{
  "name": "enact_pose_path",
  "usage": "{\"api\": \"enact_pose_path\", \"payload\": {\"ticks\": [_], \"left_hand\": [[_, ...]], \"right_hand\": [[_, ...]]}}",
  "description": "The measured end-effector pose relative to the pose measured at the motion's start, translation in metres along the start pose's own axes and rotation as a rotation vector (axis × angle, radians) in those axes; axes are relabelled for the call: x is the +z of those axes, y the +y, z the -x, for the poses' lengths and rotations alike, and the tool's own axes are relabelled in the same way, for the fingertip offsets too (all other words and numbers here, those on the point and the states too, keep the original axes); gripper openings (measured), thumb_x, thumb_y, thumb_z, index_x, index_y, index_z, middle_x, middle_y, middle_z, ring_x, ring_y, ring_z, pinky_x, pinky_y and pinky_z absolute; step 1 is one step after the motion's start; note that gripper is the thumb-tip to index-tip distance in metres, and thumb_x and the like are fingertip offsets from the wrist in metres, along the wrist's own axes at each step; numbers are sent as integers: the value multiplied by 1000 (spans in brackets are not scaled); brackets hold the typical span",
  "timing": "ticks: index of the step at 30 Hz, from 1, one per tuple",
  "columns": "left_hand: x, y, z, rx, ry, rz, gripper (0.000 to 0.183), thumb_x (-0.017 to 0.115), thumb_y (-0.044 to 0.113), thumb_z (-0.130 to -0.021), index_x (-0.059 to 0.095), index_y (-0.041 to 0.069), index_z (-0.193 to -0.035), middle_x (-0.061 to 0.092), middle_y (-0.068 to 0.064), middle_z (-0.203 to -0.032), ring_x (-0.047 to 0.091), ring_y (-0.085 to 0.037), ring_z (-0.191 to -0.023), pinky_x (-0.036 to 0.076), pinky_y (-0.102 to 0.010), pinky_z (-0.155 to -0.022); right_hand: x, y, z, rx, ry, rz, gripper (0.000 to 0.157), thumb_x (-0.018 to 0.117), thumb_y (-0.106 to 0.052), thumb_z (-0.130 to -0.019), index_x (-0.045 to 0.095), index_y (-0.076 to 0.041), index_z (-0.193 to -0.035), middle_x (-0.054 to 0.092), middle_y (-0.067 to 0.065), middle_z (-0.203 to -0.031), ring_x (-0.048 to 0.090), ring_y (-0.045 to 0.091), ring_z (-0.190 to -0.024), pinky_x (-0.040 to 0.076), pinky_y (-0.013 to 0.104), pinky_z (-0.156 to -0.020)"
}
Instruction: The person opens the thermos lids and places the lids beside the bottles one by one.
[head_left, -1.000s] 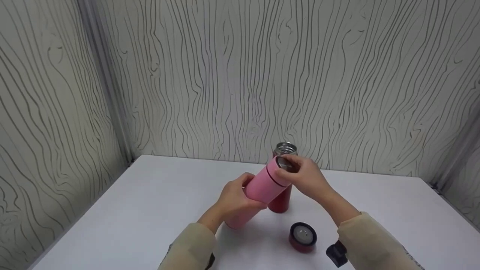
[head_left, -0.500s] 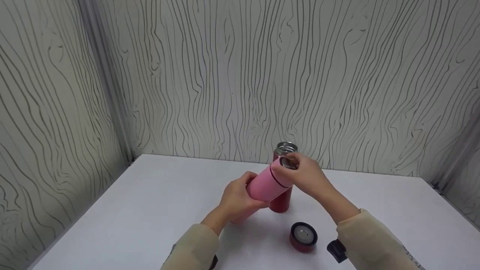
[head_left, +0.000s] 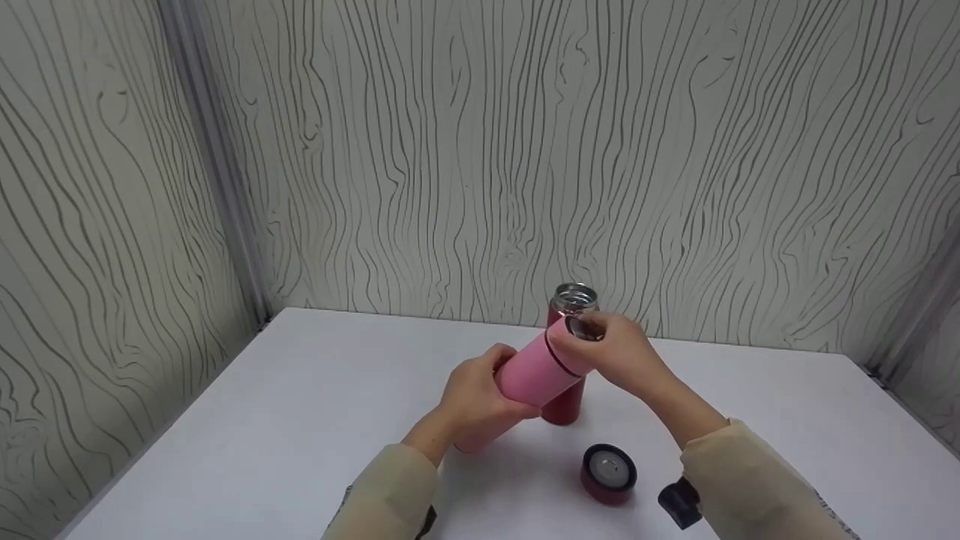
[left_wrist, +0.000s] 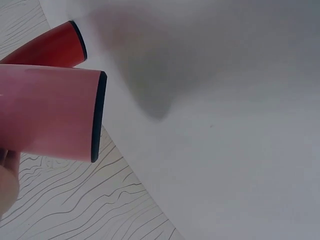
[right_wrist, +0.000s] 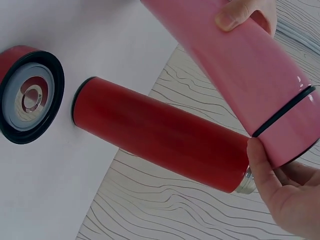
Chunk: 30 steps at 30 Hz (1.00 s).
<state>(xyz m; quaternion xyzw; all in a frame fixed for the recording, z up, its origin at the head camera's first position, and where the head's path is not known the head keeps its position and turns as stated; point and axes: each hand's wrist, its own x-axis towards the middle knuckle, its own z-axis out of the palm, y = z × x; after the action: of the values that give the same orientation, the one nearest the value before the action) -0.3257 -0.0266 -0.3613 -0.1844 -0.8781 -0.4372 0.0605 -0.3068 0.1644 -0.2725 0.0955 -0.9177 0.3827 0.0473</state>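
Observation:
A pink thermos (head_left: 532,375) is held tilted above the table, its top leaning to the right. My left hand (head_left: 480,394) grips its body. Around the pink lid (right_wrist: 292,130), the fingers of my right hand (head_left: 626,352) are curled, with the thumb on its near side. The lid sits on the thermos, a dark ring marking the seam. Behind it stands a red thermos (right_wrist: 160,135), upright and uncapped, its steel mouth (head_left: 576,296) showing. The red lid (head_left: 608,474) lies on the table in front, inner side up. In the left wrist view the pink base (left_wrist: 55,115) shows.
The white table (head_left: 285,420) ends at a wood-patterned wall (head_left: 450,150) close behind the red thermos. Another patterned wall (head_left: 90,225) rises along the left. A black device (head_left: 680,504) is strapped under the right sleeve.
Both hands have shifted slightly right with the pink thermos. My right thumb and fingers have changed position on its lid. The red thermos and red lid stay put.

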Motion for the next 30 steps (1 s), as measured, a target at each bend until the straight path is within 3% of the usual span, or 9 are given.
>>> {"api": "enact_pose_path", "payload": {"ticks": [7, 11, 16, 19, 25, 30], "left_hand": [[1, -1, 1, 5, 4, -11, 60, 81, 35, -66, 52, 23, -117, 62, 6, -106, 56, -12, -97, 50, -36, -84], [4, 1, 2, -16, 39, 5, 62, 82, 36, -66, 51, 25, -119, 61, 7, -109, 55, -13, -101, 51, -37, -87], [6, 3, 4, -21, 71, 22, 61, 82, 35, -67, 51, 26, -119, 60, 8, -110, 55, -14, -103, 51, -38, -88], [4, 3, 4, -17, 59, 23, 61, 82, 35, -67, 51, 25, -118, 60, 8, -108, 55, -13, -101, 50, -37, -88], [-1, 2, 2, -27, 13, 24, 61, 82, 37, -65, 52, 26, -117, 61, 9, -106, 55, -12, -98, 49, -37, -86], [1, 1, 2, -24, 14, 25, 62, 82, 37, -65, 52, 24, -118, 61, 7, -107, 55, -13, -99, 49, -38, -86]], "right_hand": [[-4, 0, 2, -37, -52, 12, 66, 62, -37, -86, 43, 3, -135, 52, 24, -130, 54, 34, -116, 49, 46, -93], [-5, -4, 3, -3, -34, 45, 69, 60, -44, -86, 43, 1, -135, 51, 23, -132, 52, 35, -119, 48, 47, -95], [-4, -7, 4, 73, 11, 27, 69, 59, -55, -83, 51, 1, -123, 59, 20, -119, 61, 27, -96, 55, 35, -76], [-4, -6, 3, 71, 12, 6, 61, 60, -51, -84, 54, 1, -116, 62, 18, -111, 62, 21, -86, 54, 31, -69], [-7, 0, 4, -21, -41, -10, 61, 61, -39, -87, 49, 3, -129, 58, 21, -121, 58, 29, -107, 52, 42, -87], [-9, -1, 6, -79, -74, 9, 65, 60, -32, -87, 40, 2, -138, 51, 23, -131, 53, 36, -116, 49, 47, -92]]}}
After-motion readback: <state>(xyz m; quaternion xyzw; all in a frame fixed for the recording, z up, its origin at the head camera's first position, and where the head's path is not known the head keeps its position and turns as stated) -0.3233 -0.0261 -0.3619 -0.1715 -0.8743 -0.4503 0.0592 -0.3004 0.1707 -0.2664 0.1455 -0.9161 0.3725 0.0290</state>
